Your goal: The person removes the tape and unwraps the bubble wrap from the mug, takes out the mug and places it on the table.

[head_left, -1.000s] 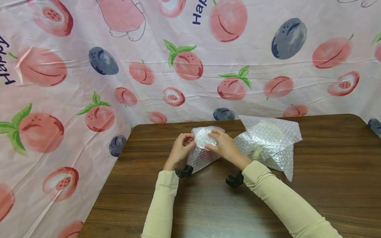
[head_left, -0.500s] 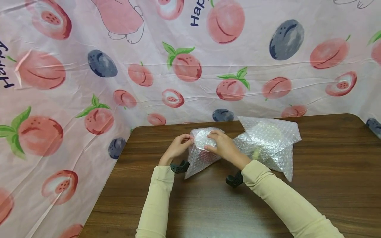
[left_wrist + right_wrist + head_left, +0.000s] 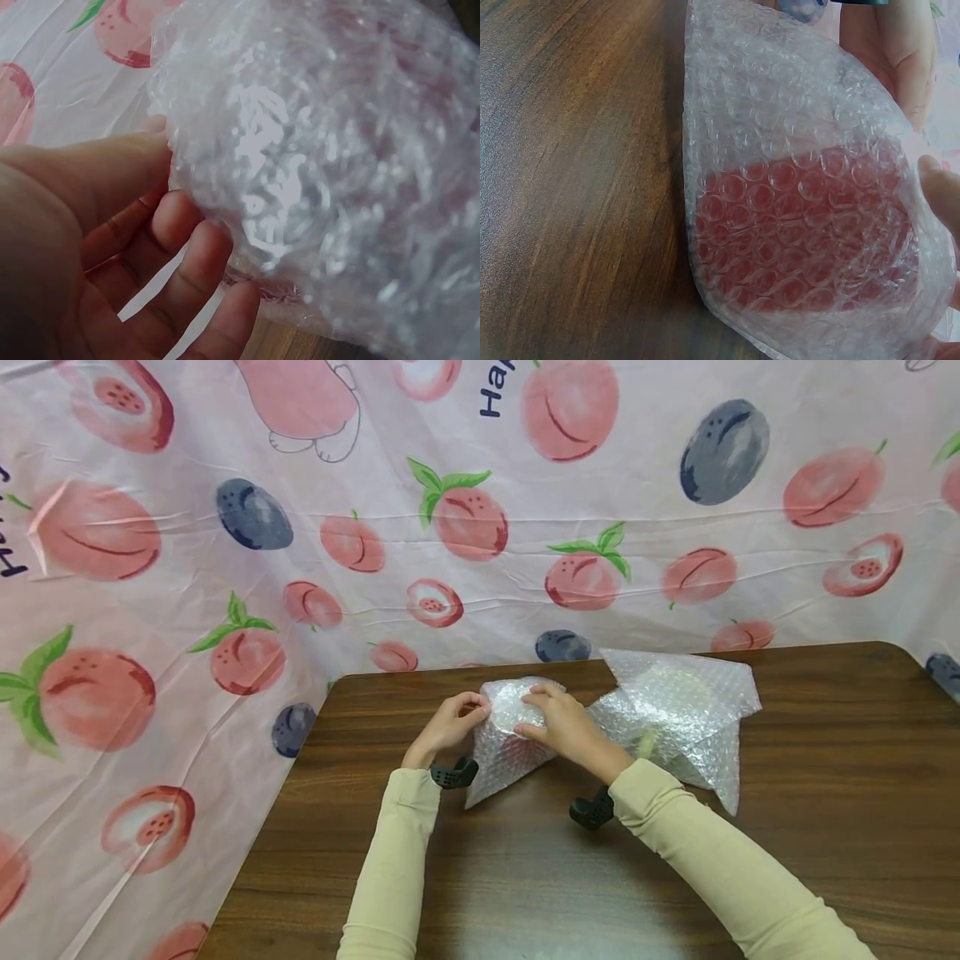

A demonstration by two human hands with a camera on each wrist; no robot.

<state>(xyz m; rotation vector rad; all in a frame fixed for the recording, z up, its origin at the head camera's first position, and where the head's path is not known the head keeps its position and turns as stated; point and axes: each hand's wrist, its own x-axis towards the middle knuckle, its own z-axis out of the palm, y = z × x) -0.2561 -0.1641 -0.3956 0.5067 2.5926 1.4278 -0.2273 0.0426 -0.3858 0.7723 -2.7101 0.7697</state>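
Observation:
Near the table's back left stands a bubble-wrapped bundle point(image 3: 504, 714), with something red point(image 3: 802, 225) showing through the wrap. Its kind is blurred by the bubbles. My left hand point(image 3: 452, 727) pinches the wrap's left edge between thumb and forefinger; the left wrist view shows its other fingers point(image 3: 199, 259) loosely bent beside the wrap. Over the bundle's top right, my right hand point(image 3: 566, 727) holds it with thumb and fingers bent around the top. A loose flap of the wrap hangs toward the front, below the left hand.
Right beside the bundle lies a larger bubble-wrapped item point(image 3: 675, 710), with something pale yellow-green point(image 3: 647, 745) showing through. Both rest on a dark wooden table point(image 3: 510, 877). A fruit-printed cloth point(image 3: 525, 527) hangs behind it and along the left.
My left hand has shifted slightly left, its fingers closing together on the wrap's edge. The flap's front corner has swung a little left. The right hand stays on the bundle.

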